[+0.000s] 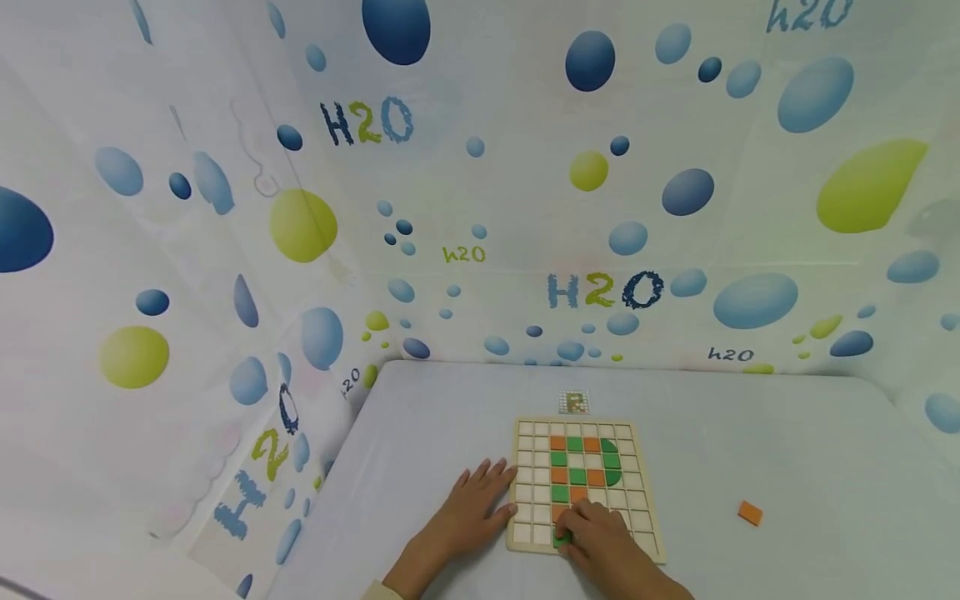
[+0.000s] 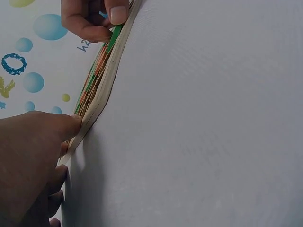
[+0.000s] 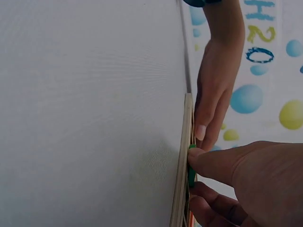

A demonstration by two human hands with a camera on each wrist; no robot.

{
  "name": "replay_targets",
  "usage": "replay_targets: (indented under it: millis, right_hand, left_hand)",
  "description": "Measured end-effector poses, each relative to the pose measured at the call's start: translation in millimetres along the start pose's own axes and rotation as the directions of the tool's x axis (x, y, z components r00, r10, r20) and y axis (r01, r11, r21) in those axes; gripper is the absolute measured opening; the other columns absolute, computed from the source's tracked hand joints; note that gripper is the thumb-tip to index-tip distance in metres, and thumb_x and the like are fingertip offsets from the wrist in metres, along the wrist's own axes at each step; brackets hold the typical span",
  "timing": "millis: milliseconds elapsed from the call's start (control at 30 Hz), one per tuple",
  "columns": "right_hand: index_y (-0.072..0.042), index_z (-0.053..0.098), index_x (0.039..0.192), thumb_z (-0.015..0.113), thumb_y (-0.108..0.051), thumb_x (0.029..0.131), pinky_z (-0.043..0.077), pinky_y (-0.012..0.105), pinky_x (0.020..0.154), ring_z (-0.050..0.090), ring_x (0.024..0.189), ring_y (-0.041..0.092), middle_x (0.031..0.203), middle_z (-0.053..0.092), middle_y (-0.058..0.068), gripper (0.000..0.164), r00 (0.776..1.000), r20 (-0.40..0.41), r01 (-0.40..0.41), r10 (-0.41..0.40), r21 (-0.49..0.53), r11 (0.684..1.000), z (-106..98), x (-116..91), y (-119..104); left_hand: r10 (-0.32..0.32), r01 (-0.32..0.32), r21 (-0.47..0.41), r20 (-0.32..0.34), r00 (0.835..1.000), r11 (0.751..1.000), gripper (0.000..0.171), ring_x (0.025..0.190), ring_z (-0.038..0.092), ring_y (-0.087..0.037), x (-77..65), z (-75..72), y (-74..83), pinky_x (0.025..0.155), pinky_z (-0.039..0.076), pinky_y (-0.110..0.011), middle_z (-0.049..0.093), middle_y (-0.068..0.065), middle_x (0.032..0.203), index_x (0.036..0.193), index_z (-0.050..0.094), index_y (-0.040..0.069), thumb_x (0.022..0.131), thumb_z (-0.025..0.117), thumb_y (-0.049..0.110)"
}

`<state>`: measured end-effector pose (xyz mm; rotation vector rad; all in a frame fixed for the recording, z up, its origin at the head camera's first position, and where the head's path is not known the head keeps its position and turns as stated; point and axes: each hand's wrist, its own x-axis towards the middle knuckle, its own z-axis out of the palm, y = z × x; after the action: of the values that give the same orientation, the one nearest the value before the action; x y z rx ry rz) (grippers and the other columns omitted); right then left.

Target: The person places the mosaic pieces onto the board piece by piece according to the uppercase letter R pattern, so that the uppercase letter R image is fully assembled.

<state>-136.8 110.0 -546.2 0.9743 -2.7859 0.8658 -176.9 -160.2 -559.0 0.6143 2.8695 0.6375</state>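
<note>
A wooden grid board [image 1: 637, 501] lies on the white table, with orange and green tiles [image 1: 558, 459] set in some of its squares. My left hand [image 1: 474, 505] rests at the board's left edge, fingers spread and fairly straight, thumb touching the rim. Over the lower rows, my right hand [image 1: 606, 543] pinches a green tile [image 3: 191, 165] between thumb and fingers. In the right wrist view this tile stands at the board's near edge, partly covered by the thumb. Whether it is fully seated in a square cannot be told. My right fingers hide some squares.
One loose orange tile [image 1: 750, 513] lies on the table to the right of the board. Behind the board is a small card [image 1: 573, 402] printed with a grid pattern. A white curtain [image 1: 510, 208] with blue and green dots hangs around the table [image 1: 420, 417].
</note>
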Motion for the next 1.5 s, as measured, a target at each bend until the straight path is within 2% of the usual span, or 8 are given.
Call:
replay_targets:
  millis: [733,900,1000,1067,1133,1233,1367,1500]
  right_hand:
    - [-0.027,0.071,0.098,0.083,-0.018,0.091,0.034,0.022,0.068,0.051,0.085,0.002,0.098,0.056,-0.017,0.017,0.999,-0.008,-0.036,0.035,-0.072,0.997,1.1,3.2,-0.2]
    - [-0.028,0.073,0.101,0.083,-0.017,0.091,0.041,0.025,0.071,0.053,0.090,0.003,0.104,0.058,-0.016,0.018,1.000,0.000,-0.001,0.001,-0.063,0.998,-5.9,-0.8,4.6]
    - [-0.029,0.073,0.103,0.081,-0.020,0.093,0.049,0.032,0.079,0.055,0.096,0.004,0.107,0.057,-0.018,0.016,0.998,0.026,-0.056,0.057,-0.039,0.998,-16.2,-7.2,12.2]
    - [-0.030,0.072,0.105,0.080,-0.023,0.094,0.053,0.036,0.085,0.054,0.098,0.005,0.108,0.056,-0.018,0.016,0.986,0.057,-0.155,0.156,-0.023,0.988,-26.3,-11.0,18.7]
    - [-0.029,0.071,0.111,0.080,-0.025,0.094,0.056,0.038,0.090,0.056,0.101,0.005,0.109,0.057,-0.017,0.019,0.959,0.067,-0.277,0.277,-0.012,0.961,-38.2,-14.7,26.8]
    - [-0.021,0.067,0.128,0.081,-0.023,0.093,0.058,0.041,0.091,0.060,0.104,0.011,0.113,0.061,-0.009,0.037,0.919,0.033,-0.393,0.393,-0.002,0.919,-57.0,-24.5,46.1]
    - [-0.006,0.054,0.146,0.082,-0.020,0.093,0.057,0.051,0.089,0.064,0.110,0.029,0.122,0.063,0.011,0.061,0.895,-0.058,-0.444,0.442,-0.023,0.896,-81.8,-46.9,81.7]
    - [0.005,0.047,0.145,0.083,-0.021,0.091,0.054,0.060,0.085,0.059,0.110,0.046,0.125,0.057,0.032,0.070,0.865,-0.083,-0.500,0.495,-0.047,0.865,-107.3,-71.4,116.4]
  left_hand:
    - [0.007,-0.007,-0.002,0.001,1.000,1.000,0.063,0.159,0.031,-0.035,2.7,-1.3,-1.3,0.125,0.025,-0.065,0.039,-0.006,0.170,0.164,0.041,0.023,0.109,0.050,0.051]
    - [0.010,-0.010,0.000,0.007,1.000,1.000,0.063,0.159,0.031,-0.035,3.4,-1.6,-1.7,0.125,0.025,-0.065,0.038,-0.006,0.170,0.164,0.041,0.023,0.109,0.050,0.050]
    - [0.010,-0.010,-0.001,0.011,1.000,1.000,0.063,0.159,0.031,-0.035,3.7,-1.5,-1.8,0.125,0.025,-0.065,0.038,-0.006,0.170,0.164,0.040,0.023,0.109,0.050,0.051]
    - [0.008,-0.008,-0.001,0.012,1.000,1.000,0.063,0.159,0.031,-0.035,3.7,-1.3,-2.0,0.126,0.025,-0.064,0.038,-0.006,0.170,0.164,0.040,0.023,0.109,0.050,0.051]
    - [0.006,-0.006,-0.004,0.011,1.000,1.000,0.063,0.159,0.030,-0.035,3.3,-1.6,-1.6,0.126,0.024,-0.065,0.037,-0.005,0.170,0.164,0.040,0.023,0.109,0.050,0.051]
    - [0.005,-0.005,-0.008,0.009,1.000,1.000,0.063,0.159,0.030,-0.035,2.6,-2.4,-0.7,0.126,0.024,-0.065,0.038,-0.006,0.170,0.164,0.040,0.022,0.109,0.050,0.051]
    - [0.004,-0.004,-0.008,0.008,1.000,1.000,0.063,0.159,0.031,-0.035,1.5,-3.8,0.6,0.125,0.025,-0.065,0.038,-0.006,0.170,0.164,0.041,0.022,0.109,0.050,0.049]
    - [0.006,-0.005,-0.012,0.012,1.000,1.000,0.063,0.159,0.031,-0.035,1.0,-3.4,-0.3,0.125,0.024,-0.065,0.038,-0.006,0.170,0.164,0.040,0.022,0.109,0.050,0.050]
